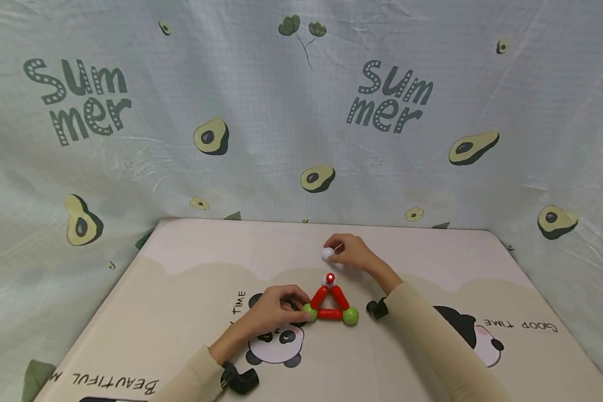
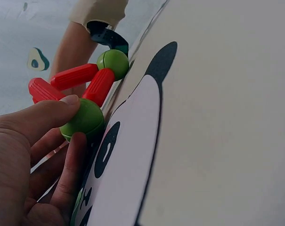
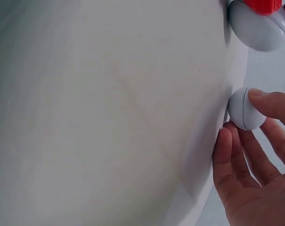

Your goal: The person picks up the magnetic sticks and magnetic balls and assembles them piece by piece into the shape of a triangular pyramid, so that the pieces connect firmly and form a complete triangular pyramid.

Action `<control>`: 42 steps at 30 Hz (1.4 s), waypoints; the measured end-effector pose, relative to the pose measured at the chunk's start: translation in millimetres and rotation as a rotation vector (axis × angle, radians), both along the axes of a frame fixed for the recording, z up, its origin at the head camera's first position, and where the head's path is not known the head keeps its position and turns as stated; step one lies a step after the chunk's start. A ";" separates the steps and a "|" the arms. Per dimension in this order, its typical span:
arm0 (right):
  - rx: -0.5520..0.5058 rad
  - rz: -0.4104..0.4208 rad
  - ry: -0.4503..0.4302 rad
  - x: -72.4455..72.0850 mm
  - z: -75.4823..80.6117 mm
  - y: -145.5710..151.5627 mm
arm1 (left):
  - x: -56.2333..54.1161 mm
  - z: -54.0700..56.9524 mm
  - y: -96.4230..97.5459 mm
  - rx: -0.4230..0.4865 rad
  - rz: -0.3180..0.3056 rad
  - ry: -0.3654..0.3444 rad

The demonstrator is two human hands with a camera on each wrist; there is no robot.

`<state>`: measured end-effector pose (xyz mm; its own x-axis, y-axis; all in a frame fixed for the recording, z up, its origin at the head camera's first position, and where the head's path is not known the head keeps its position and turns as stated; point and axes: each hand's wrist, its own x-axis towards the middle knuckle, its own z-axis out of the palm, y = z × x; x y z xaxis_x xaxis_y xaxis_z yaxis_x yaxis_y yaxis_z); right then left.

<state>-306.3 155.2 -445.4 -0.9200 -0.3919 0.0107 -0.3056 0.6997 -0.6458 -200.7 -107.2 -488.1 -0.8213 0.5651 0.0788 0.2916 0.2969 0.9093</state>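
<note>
A triangle of red rods (image 1: 330, 314) lies flat on the table, with green balls at its two near corners. My left hand (image 1: 273, 306) pinches the left green ball (image 2: 84, 120) between thumb and fingers. The right green ball (image 1: 350, 316) is untouched. At the far corner sits a white ball (image 3: 257, 29), mostly hidden in the head view by a red rod (image 1: 330, 278) that points up from it. Beyond that corner, my right hand (image 1: 354, 253) holds a separate loose white ball (image 3: 246, 109) by thumb and fingers, low at the tabletop.
The table (image 1: 382, 363) has a printed cover with panda faces and lettering. Behind it hangs a pale curtain (image 1: 261, 84) with avocado prints, close past the far edge. Black wrist bands (image 1: 240, 379) sit on both forearms. A dark-edged object (image 1: 113, 399) shows at the bottom left.
</note>
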 end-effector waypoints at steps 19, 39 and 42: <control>-0.053 -0.021 0.007 13.7 5.5 6.4 | 0.4 0.4 0.1 -0.018 0.019 0.008; -0.177 -0.030 0.048 51.5 27.7 15.2 | 2.9 0.9 -0.2 -0.017 0.016 0.008; -0.184 -0.027 0.051 58.8 31.8 15.2 | 2.7 1.0 -0.2 -0.016 0.015 0.007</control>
<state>-247.5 170.4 -413.6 -0.9265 -0.3544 0.1264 -0.3237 0.5796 -0.7479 -198.0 -107.4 -487.1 -0.8292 0.5538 0.0756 0.2930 0.3155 0.9026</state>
